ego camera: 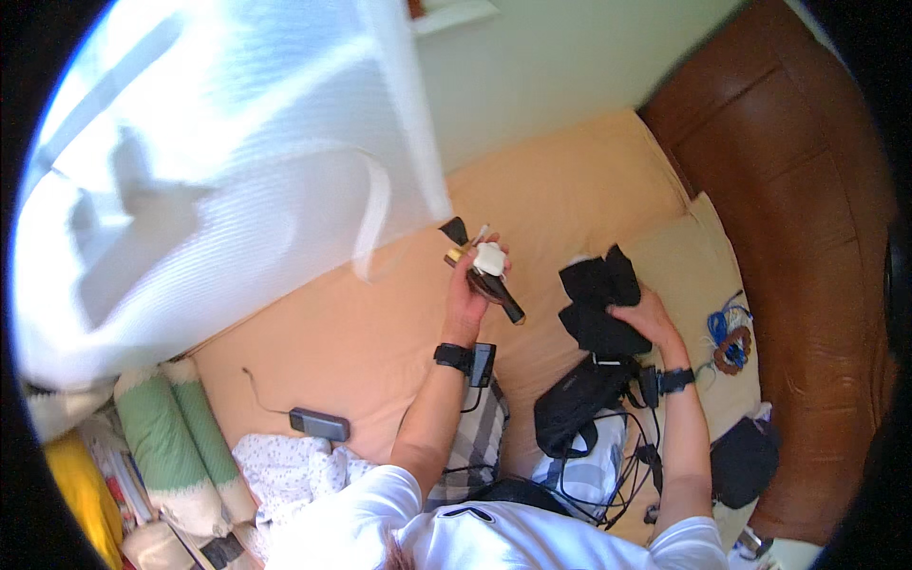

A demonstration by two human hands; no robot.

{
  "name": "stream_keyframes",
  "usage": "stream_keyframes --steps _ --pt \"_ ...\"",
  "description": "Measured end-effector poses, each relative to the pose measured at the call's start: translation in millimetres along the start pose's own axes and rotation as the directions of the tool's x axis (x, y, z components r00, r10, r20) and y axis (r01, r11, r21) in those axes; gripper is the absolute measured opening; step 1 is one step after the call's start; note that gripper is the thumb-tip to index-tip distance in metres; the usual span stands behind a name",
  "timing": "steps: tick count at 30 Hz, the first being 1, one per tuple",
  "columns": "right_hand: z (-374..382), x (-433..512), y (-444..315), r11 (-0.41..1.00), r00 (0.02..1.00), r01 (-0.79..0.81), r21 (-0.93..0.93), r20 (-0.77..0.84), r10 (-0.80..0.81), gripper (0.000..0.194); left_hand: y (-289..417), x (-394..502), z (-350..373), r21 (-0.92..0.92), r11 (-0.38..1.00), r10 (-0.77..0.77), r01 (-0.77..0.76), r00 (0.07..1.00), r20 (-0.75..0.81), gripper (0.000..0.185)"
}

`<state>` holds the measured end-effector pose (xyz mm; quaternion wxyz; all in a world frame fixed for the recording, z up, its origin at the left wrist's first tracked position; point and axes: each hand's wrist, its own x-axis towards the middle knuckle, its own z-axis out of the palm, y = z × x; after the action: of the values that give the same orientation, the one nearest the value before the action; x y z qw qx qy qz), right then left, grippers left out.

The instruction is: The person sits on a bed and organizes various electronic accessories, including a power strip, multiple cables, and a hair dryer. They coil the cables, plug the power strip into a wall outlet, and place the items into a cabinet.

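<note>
My left hand [472, 296] is raised over the bed, closed around a small bundle: a white rounded case [489, 258], a dark brown and black object [502, 296] and a short white cable end [484, 230]. A small black flared piece [454, 230] juts out beyond the fingers; I cannot tell what it is. My right hand [641, 315] grips a piece of black fabric [605, 285] with folded flaps. Just below that fabric, a black pouch [584, 406] with a strap lies near my lap. Both wrists wear black straps with small dark devices.
Black cables [630, 463] tangle by my right leg. Blue cord and a brown ring [732, 349] lie right, above a dark cap-like item [745, 463]. A power bank [319, 425] rests left, near green-and-cream bolsters [171, 442]. A white mesh curtain [285, 178] hangs left; a brown leather headboard [791, 285] borders the right.
</note>
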<state>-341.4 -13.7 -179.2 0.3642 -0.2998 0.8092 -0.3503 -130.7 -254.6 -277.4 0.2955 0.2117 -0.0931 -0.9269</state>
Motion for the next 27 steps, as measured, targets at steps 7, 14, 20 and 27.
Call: stream_keyframes --steps 7,14,20,27 --pt "62.0 -14.4 -39.1 0.953 0.996 0.093 0.287 -0.034 -0.087 0.055 128.2 -93.7 33.7 0.158 0.970 0.172 -0.187 0.980 0.104 0.046" --pt "104.1 -21.6 -71.3 0.866 0.996 0.085 0.492 -0.032 -0.079 0.053 134.0 -91.5 53.0 -0.190 0.977 -0.073 0.096 0.989 0.127 0.045" --pt "143.0 4.1 -1.3 0.998 0.951 0.055 0.037 -0.305 -0.041 0.058 129.9 -76.6 20.8 -0.013 0.992 -0.123 0.123 0.992 0.001 0.033" --pt "157.2 -15.1 38.6 0.875 0.988 -0.131 -0.466 -0.135 0.076 0.079 116.0 -87.5 -57.9 -0.015 0.995 -0.098 0.097 0.979 -0.179 0.022"
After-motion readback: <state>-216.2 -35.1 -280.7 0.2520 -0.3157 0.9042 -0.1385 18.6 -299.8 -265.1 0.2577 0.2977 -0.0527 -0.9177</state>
